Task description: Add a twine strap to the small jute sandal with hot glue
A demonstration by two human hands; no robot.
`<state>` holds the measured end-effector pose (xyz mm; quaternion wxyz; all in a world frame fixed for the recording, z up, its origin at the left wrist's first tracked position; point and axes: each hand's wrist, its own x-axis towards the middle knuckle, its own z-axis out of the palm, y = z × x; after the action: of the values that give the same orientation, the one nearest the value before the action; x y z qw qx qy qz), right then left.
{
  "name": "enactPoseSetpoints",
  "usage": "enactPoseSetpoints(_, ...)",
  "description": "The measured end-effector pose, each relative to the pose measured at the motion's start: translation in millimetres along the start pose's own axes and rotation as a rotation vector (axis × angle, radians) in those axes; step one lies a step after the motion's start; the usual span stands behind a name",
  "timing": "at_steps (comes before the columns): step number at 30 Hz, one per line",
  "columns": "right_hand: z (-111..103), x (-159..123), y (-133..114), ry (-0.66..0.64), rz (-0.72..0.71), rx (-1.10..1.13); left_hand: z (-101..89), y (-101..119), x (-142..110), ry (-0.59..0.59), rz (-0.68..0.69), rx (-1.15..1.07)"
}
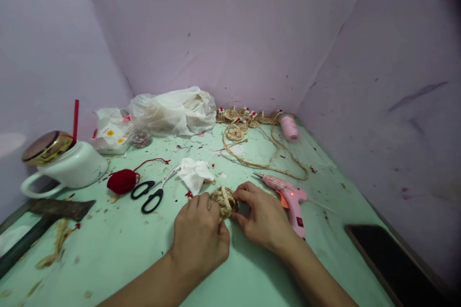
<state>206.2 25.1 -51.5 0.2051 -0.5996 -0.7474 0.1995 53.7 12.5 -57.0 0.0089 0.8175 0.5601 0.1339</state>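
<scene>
A small bundle of coiled jute rope [224, 202] is held just above the green tabletop between my two hands. My left hand [200, 230] is closed around its left side, with the fingers curled over it. From the right, my right hand [261, 213] pinches the bundle's end between thumb and fingertips. What lies under the left fingers is hidden. Close to the right hand lies a pink hot glue gun [288, 194], its small red light on. Black-handled scissors [154, 194] and a crumpled white tissue [195, 173] lie beyond the left hand.
A red yarn ball [123, 181], a white mug [82, 165] and a hammer [54, 213] are at the left. Along the back sit a plastic bag [176, 112], jute pieces with loose rope [236, 129] and a pink thread spool [289, 128]. A phone [389, 259] lies right.
</scene>
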Motion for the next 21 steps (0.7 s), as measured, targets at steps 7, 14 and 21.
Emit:
enactPoseSetpoints(7, 2, 0, -1, 0.017, 0.029, -0.012, 10.1, 2, 3, 0.091, 0.047, 0.043)
enactPoseSetpoints(14, 1, -1, -3, 0.001, 0.045, 0.004, -3.3, -11, 0, -0.028, 0.095, -0.129)
enactPoseSetpoints(21, -1, -4, 4, 0.054, 0.119, 0.097, -34.7, -35, 18, -0.129, -0.155, -0.482)
